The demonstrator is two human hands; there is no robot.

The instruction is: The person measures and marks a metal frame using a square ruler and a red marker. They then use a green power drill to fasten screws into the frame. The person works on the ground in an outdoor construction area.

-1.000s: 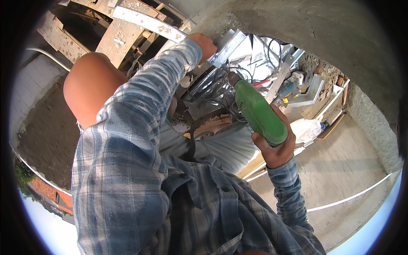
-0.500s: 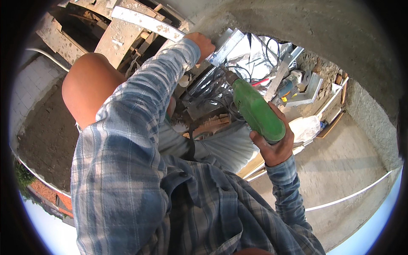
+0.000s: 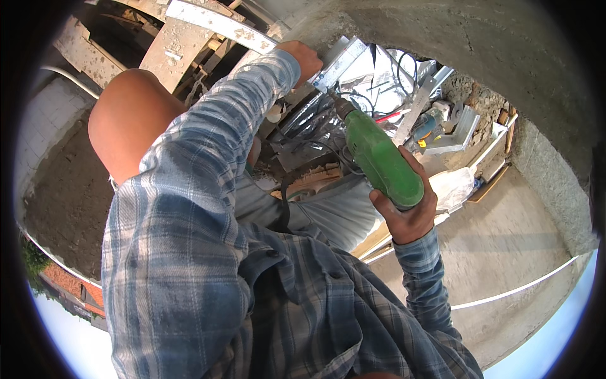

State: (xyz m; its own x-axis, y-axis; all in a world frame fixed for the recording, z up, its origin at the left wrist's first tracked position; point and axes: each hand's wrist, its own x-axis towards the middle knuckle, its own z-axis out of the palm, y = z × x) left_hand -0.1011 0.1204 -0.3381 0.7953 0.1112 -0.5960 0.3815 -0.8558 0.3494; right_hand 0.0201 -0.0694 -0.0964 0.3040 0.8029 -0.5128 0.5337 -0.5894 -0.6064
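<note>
My right hand (image 3: 413, 211) is wrapped round the rear and handle of a green power drill (image 3: 382, 158). The drill's chuck and thin bit point away and to the left, the tip at or very near the near edge of a silver metal channel (image 3: 341, 63). Across the far side, my left hand (image 3: 305, 63) is closed in a fist at the channel, beside a long white metal strip (image 3: 221, 26) that runs off to the far left. Its fingertips are hidden; whether strip and channel are one piece, I cannot tell.
Crumpled silver foil sheeting (image 3: 385, 82) and black cables lie beyond the drill. An angle grinder (image 3: 426, 123) rests at the right by a bent metal profile (image 3: 457, 136). Dusty boards (image 3: 177, 47) are stacked at the far left. A concrete wall (image 3: 492, 50) curves round the far right.
The drill has shifted only slightly, and its bit now shows more clearly at the channel's edge. My left hand has moved a little to the right and away.
</note>
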